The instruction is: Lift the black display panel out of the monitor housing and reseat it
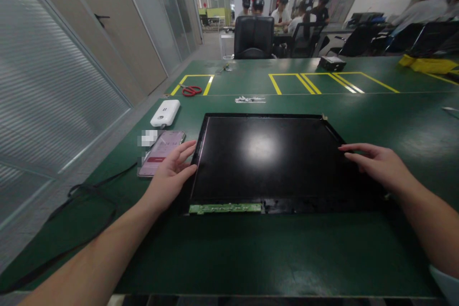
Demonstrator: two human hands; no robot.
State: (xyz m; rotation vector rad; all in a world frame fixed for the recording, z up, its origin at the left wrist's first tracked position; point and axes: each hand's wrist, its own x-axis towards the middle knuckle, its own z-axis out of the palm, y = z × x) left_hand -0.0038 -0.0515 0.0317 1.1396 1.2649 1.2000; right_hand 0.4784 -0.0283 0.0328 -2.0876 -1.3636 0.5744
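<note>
A black LCD panel (236, 162) lies screen-up on the green table, with a light glare on its middle. Along its near edge runs a thin green circuit board (225, 208). My left hand (175, 165) grips the panel's left edge, thumb nearer me and fingers farther along the frame. At the right edge, my right hand (376, 162) holds the frame between thumb and fingertips. The undersides of the panel are hidden. Close beside my left hand lies a phone (165, 146) with its screen lit.
A white power bank (165, 113) sits behind the phone, and a black cable (96, 184) trails off the left side. Red-handled scissors (191, 91), small white scraps (250, 99) and a black box (332, 63) lie farther back. Beyond are chairs (254, 37) and several people.
</note>
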